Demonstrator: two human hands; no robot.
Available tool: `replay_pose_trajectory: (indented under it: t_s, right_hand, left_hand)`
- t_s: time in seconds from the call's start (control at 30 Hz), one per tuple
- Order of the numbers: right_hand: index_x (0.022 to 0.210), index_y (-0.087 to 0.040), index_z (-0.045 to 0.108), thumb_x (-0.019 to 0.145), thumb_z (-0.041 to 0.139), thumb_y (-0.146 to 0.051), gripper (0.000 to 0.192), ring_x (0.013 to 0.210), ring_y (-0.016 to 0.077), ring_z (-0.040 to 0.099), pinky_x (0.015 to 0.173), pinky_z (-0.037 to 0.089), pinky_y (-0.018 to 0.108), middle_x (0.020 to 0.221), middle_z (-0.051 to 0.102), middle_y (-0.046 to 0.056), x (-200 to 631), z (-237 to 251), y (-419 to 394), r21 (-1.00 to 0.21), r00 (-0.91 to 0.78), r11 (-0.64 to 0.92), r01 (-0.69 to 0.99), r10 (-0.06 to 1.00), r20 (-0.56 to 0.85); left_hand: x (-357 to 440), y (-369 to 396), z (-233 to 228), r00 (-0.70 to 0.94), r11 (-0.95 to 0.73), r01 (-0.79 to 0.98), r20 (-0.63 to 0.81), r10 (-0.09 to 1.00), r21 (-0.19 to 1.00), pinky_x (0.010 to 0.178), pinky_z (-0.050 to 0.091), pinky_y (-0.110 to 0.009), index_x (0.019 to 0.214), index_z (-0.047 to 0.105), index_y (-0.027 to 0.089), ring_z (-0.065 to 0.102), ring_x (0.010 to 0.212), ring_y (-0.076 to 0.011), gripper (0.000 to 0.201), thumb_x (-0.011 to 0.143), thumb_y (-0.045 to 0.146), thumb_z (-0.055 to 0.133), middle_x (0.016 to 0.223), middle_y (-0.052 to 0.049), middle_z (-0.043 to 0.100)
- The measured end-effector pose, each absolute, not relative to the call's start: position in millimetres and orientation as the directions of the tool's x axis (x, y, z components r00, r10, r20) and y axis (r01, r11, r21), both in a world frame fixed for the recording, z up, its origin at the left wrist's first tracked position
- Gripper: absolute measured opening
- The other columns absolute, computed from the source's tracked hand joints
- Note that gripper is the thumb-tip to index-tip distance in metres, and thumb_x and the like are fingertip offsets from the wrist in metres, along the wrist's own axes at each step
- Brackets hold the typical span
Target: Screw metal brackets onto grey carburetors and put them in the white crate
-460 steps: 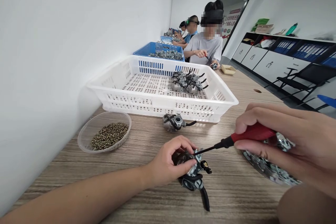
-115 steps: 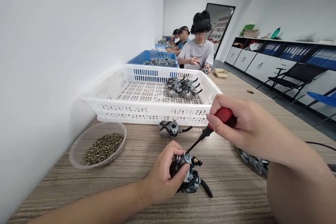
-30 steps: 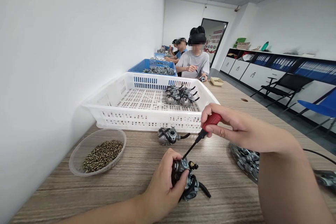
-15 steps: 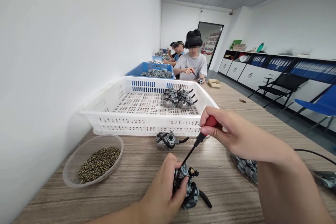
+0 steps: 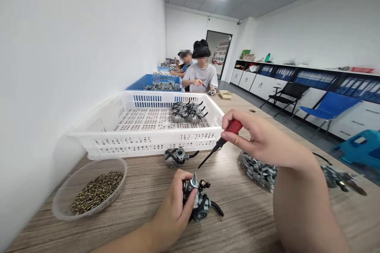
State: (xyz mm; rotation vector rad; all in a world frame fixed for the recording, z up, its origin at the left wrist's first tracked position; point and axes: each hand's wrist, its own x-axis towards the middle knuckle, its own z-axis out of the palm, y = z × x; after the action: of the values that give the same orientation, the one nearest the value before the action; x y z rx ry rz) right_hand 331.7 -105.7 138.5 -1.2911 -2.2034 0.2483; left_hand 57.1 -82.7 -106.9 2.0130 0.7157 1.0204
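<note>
Lifted since half a second ago, the screwdriver [image 5: 221, 142] no longer touches the carburetor [image 5: 197, 201]; its dark tip now hangs in the air above and just beyond that part, and the view has swung rightward, bringing a blue chair [image 5: 329, 106] and a blue stool [image 5: 360, 148] into sight.

Largest is the wooden table [image 5: 148, 189], running along the white wall on the left. On it, toward the far side, sits a white perforated crate [image 5: 139, 134] with a cluster of carburetors [image 5: 187, 111] lying against its far right corner. Beyond it a blue crate [image 5: 154, 83] holds more metal parts, and other people [image 5: 200, 73] sit working further along the table. Near the table's left edge a clear bowl [image 5: 89, 187] holds small brass-coloured screws. On the right, partly hidden behind the forearm, lies a shallow dish of metal parts [image 5: 258, 170]. A loose carburetor [image 5: 175, 157] rests on the table just in front of the white crate.

The left hand [image 5: 175, 209] is clamped around the carburetor, which rests on the table near the front edge, black hoses sticking out to its right. The right hand [image 5: 258, 138] is closed on the screwdriver's red handle, held well above the table.
</note>
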Motion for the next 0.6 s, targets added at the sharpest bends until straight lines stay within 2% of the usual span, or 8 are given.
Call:
replay_pose_trajectory:
  t_s: [0.1, 0.23, 0.37, 0.43, 0.5, 0.53, 0.6]
  right_hand:
    - [0.109, -0.024, 0.062, 0.102, 0.071, -0.022, 0.012, 0.075, 0.014, 0.06, 0.071, 0.046, 0.028, 0.089, 0.069, -0.004, 338, 143, -127, -0.366, -0.407, 0.576, 0.731, 0.799, 0.443]
    - [0.098, -0.026, 0.049, 0.09, 0.06, -0.007, 0.023, 0.063, 0.0115, 0.043, 0.059, 0.036, 0.026, 0.077, 0.052, -0.008, 332, 116, -144, -0.54, -0.492, 0.602, 0.588, 0.796, 0.353]
    - [0.1, -0.025, 0.048, 0.09, 0.059, -0.007, 0.023, 0.074, 0.0149, 0.053, 0.068, 0.04, 0.029, 0.088, 0.06, -0.003, 315, 62, -167, -0.558, -0.519, 0.505, 0.658, 0.842, 0.151]
    - [0.108, -0.024, 0.052, 0.095, 0.059, -0.009, 0.021, 0.077, 0.0165, 0.054, 0.071, 0.041, 0.03, 0.09, 0.061, -0.002, 307, 34, -182, -0.57, -0.413, 0.426, 0.702, 0.896, 0.161]
    - [0.118, -0.023, 0.055, 0.103, 0.065, -0.021, 0.017, 0.085, 0.0195, 0.06, 0.077, 0.047, 0.032, 0.099, 0.066, 0.001, 300, 10, -194, -0.593, -0.271, 0.324, 0.737, 0.946, 0.179]
    - [0.125, -0.022, 0.056, 0.103, 0.074, -0.031, 0.03, 0.089, 0.0217, 0.064, 0.08, 0.05, 0.034, 0.106, 0.069, 0.003, 297, 0, -197, -0.585, -0.211, 0.269, 0.765, 0.963, 0.168]
    - [0.147, -0.021, 0.054, 0.09, 0.094, -0.046, 0.075, 0.105, 0.0302, 0.072, 0.092, 0.057, 0.043, 0.131, 0.069, 0.012, 289, -16, -201, -0.539, -0.142, 0.178, 0.823, 0.984, 0.107]
  left_hand:
    - [56, -77, -114, 0.545, -0.597, 0.134, 0.444, 0.711, 0.791, 0.109, 0.053, -0.043, 0.144, 0.045, 0.028, 0.063, 0.118, -0.0245, 0.023, 0.122, 0.036, 0.043, 0.133, -0.01, 0.059]
    - [56, -73, -120, 0.538, -0.607, 0.165, 0.445, 0.716, 0.777, 0.11, 0.054, -0.043, 0.143, 0.042, 0.028, 0.063, 0.118, -0.0248, 0.024, 0.122, 0.04, 0.041, 0.134, -0.01, 0.057]
    - [55, -74, -118, 0.527, -0.548, 0.202, 0.382, 0.759, 0.811, 0.119, 0.052, -0.049, 0.144, 0.042, 0.025, 0.061, 0.129, -0.0287, 0.036, 0.121, 0.052, 0.039, 0.141, -0.015, 0.056]
    - [54, -78, -116, 0.514, -0.452, 0.209, 0.296, 0.805, 0.867, 0.125, 0.049, -0.051, 0.15, 0.041, 0.025, 0.06, 0.138, -0.0308, 0.046, 0.12, 0.059, 0.037, 0.151, -0.017, 0.055]
    - [52, -85, -116, 0.521, -0.308, 0.218, 0.157, 0.839, 0.926, 0.13, 0.048, -0.052, 0.159, 0.037, 0.026, 0.058, 0.148, -0.032, 0.056, 0.119, 0.066, 0.034, 0.163, -0.018, 0.052]
    - [51, -90, -118, 0.535, -0.241, 0.221, 0.09, 0.84, 0.945, 0.131, 0.047, -0.052, 0.163, 0.034, 0.027, 0.057, 0.152, -0.0322, 0.06, 0.119, 0.068, 0.033, 0.169, -0.018, 0.049]
    - [50, -100, -126, 0.567, -0.195, 0.201, 0.048, 0.822, 0.96, 0.136, 0.044, -0.05, 0.171, 0.028, 0.026, 0.055, 0.158, -0.0316, 0.068, 0.119, 0.07, 0.031, 0.176, -0.018, 0.044]
